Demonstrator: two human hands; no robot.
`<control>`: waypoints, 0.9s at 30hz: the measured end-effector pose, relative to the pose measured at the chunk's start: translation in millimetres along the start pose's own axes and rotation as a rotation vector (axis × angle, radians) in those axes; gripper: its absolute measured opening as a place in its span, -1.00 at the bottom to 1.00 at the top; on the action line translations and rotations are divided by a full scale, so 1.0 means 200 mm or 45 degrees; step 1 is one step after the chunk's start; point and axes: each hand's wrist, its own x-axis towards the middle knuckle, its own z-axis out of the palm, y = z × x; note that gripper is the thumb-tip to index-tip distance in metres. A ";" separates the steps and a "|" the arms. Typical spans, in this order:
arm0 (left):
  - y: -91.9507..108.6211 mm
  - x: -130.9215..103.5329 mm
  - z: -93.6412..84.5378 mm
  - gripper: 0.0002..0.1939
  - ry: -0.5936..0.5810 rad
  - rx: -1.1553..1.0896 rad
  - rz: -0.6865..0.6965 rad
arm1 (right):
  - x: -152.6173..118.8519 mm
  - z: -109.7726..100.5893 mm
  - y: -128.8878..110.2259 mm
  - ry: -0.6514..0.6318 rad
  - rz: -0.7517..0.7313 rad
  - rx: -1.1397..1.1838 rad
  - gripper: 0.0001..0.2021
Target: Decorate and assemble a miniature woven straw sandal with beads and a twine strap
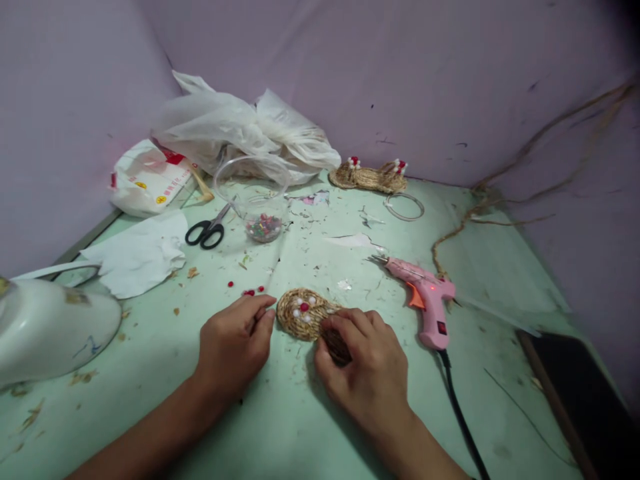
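Observation:
A small braided-straw slipper (pixel 290 317) lies on the table, with a flower of white beads around a red bead on its rounded end. My right hand (pixel 367 370) is closed around its other end, where a dark looped part shows between finger and thumb and the rest is hidden. At its left edge, my left hand (pixel 233 343) has curled fingers with thumb and forefinger drawn close together; whether something small is in that pinch cannot be seen. Just beyond the left hand sit several loose red beads (pixel 249 293).
On the right lie a pink hot glue gun (pixel 420 293), its red light lit, and a dark phone-like slab (pixel 580 393). Farther back are black-handled scissors (pixel 206 233), a clear bead cup (pixel 263 228), another beaded straw piece (pixel 367 179) and a plastic bag (pixel 245 130). A white rounded object (pixel 55 327) stands left.

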 end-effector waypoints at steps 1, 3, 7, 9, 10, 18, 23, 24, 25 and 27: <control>0.00 0.00 0.00 -0.75 -0.006 -0.005 -0.006 | 0.00 0.00 0.00 0.004 -0.003 0.008 -0.88; 0.00 0.00 0.00 -0.76 -0.012 -0.003 -0.016 | -0.01 0.00 0.00 0.017 -0.007 0.013 -0.87; -0.01 0.00 0.00 -0.77 -0.005 -0.002 -0.022 | -0.01 0.00 0.00 0.029 -0.011 0.013 -0.88; -0.01 0.00 0.00 -0.78 -0.002 -0.015 -0.019 | -0.01 0.00 0.00 0.036 -0.017 0.012 -0.89; -0.01 0.00 0.00 -0.79 0.000 -0.023 -0.016 | -0.01 0.00 -0.01 0.038 -0.021 0.011 -0.88; 0.02 -0.01 -0.02 -0.59 -0.102 0.006 0.195 | 0.00 0.00 0.02 0.010 0.006 0.001 -0.90; 0.04 0.03 -0.02 -0.51 -0.226 0.044 0.202 | 0.01 0.01 0.04 0.007 0.005 0.008 -0.89; 0.04 0.03 -0.02 -0.51 -0.240 0.023 0.178 | 0.01 0.01 0.04 0.003 0.001 0.003 -0.89; 0.03 0.04 -0.02 -0.51 -0.252 0.009 0.159 | 0.01 0.01 0.04 0.002 -0.004 -0.002 -0.89; 0.03 0.05 -0.03 -0.48 -0.269 0.012 0.177 | 0.01 0.01 0.02 0.014 -0.002 -0.019 -0.90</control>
